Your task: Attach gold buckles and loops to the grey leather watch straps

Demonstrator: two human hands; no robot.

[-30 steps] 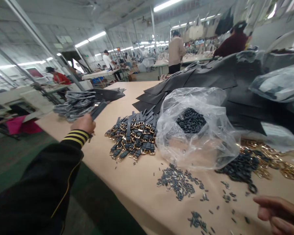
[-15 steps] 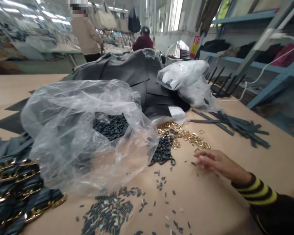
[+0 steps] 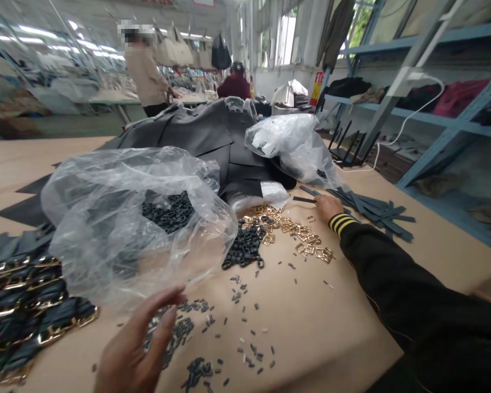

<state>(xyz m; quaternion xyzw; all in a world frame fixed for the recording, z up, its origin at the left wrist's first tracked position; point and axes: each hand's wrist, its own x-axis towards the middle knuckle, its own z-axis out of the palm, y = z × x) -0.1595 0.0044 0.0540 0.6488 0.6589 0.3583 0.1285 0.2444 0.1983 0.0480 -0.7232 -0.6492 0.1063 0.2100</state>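
At the near end of the strip pile, my right hand (image 3: 328, 208) has its fingers closed on a flat dark strip (image 3: 304, 200) that sticks out to the left. My left hand (image 3: 141, 344) is low in the view, thumb and fingers apart, with nothing between them. It hovers over a scatter of small dark tube-like pieces (image 3: 180, 333), partly covering them. Between the hands lie gold rectangular metal rings (image 3: 306, 234) and a heap of small dark loops (image 3: 243, 245). More dark strips (image 3: 376, 210) lie to the right of my right hand.
A clear plastic bag (image 3: 85, 218) with dark loops inside stands on the left. Dark straps with gold buckles (image 3: 28, 311) are stacked at the left edge. Behind are dark sheets (image 3: 188, 131), another plastic bag (image 3: 286, 136) and a router (image 3: 347, 155). Two people are farther back.
My right hand has reached forward from beside the gold rings to the dark strips and closed on one. My left hand has come into view at the bottom. The view has shifted somewhat.
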